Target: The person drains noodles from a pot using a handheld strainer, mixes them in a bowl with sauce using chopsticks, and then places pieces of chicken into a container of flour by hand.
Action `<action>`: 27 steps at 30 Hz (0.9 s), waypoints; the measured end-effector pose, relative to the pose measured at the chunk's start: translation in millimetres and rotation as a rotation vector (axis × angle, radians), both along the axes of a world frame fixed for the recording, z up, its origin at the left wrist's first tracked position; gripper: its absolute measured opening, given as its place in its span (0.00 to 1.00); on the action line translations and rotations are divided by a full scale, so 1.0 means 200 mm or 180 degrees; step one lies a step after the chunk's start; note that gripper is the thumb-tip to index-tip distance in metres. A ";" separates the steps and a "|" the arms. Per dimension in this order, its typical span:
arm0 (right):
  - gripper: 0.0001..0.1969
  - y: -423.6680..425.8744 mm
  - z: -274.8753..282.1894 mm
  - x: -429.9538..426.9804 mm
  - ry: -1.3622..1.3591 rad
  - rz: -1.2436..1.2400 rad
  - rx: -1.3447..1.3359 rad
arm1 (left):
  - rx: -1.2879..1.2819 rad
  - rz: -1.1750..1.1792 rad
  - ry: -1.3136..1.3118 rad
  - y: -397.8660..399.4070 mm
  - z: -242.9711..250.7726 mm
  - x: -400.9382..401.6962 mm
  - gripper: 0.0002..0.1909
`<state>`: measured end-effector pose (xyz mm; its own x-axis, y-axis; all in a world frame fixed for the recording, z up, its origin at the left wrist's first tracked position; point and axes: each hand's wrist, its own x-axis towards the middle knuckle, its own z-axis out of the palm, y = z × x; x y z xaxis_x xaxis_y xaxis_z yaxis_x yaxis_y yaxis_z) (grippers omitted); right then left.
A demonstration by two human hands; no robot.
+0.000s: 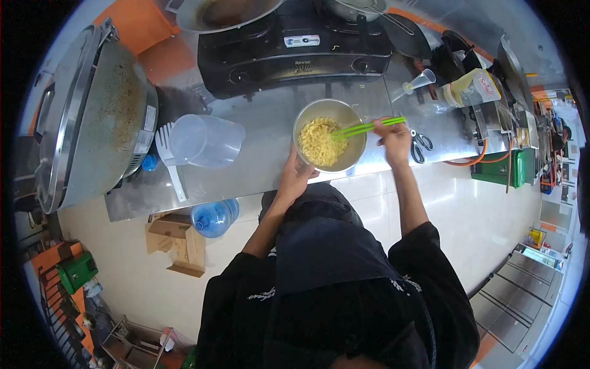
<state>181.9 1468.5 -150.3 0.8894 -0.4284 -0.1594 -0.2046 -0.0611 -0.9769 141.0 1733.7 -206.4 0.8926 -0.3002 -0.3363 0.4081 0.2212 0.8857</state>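
A steel mixing bowl (356,154) holds a mound of yellow instant noodles (322,143) by the front edge of the steel counter (262,161). My left hand (296,177) grips the bowl's near left rim. In my right hand (395,140) is a pair of bright green chopsticks (368,127), their tips among the noodles on the bowl's right side. Just right of that hand lie black-handled scissors (420,145) on the counter.
Behind the bowl stands a black Rinnai gas stove (295,64) carrying a wide pan (226,14). A plastic jug (207,140), a white slotted spatula (170,161) and a large lidded pot (106,115) occupy the left. Rightward are a clear plastic cup (421,79) and a labelled plastic container (474,88).
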 end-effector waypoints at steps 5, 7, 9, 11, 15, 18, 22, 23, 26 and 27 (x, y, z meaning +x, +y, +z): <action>0.08 0.05 -0.10 -0.11 0.0194 -0.0021 0.0207 | 0.0022 -0.0037 0.0045 -0.01 0.01 0.00 0.43; 0.10 -0.02 -0.07 -0.08 -0.0011 -0.0450 0.0221 | 0.0011 -0.0065 0.0036 0.01 0.01 -0.01 0.42; 0.08 -0.09 -0.10 -0.10 -0.0151 -0.0555 0.0229 | 0.0039 -0.0068 0.0038 0.01 -0.01 -0.03 0.42; 0.07 0.00 -0.18 -0.16 0.0215 -0.0314 0.0220 | 0.0022 -0.0085 -0.0010 -0.01 -0.01 0.00 0.42; 0.07 0.01 -0.04 -0.15 -0.0190 -0.0759 0.0714 | 0.0109 -0.0136 -0.0050 0.01 -0.02 -0.03 0.42; 0.07 0.06 -0.19 -0.18 0.0066 -0.0678 0.0596 | 0.0039 -0.0154 -0.0088 -0.01 0.00 0.00 0.43; 0.05 0.07 0.03 -0.13 -0.0372 -0.0662 0.0708 | 0.0045 -0.0150 0.0050 0.00 0.00 0.01 0.43; 0.05 0.10 0.05 -0.12 -0.0384 -0.0661 0.0715 | 0.0051 -0.0150 0.0037 0.00 0.01 0.01 0.43; 0.05 0.24 0.03 -0.20 -0.0674 0.0038 -0.0469 | -0.0003 -0.0172 -0.0060 -0.02 0.03 -0.01 0.43; 0.03 0.33 0.02 -0.21 -0.0971 0.0456 -0.0747 | 0.0002 -0.0143 0.0015 -0.02 0.02 0.00 0.43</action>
<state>140.2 1533.9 -146.6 0.9341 -0.2902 0.2080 0.1190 -0.2963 -0.9476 141.3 1730.1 -201.6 0.8767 -0.3397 -0.3407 0.4219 0.2022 0.8838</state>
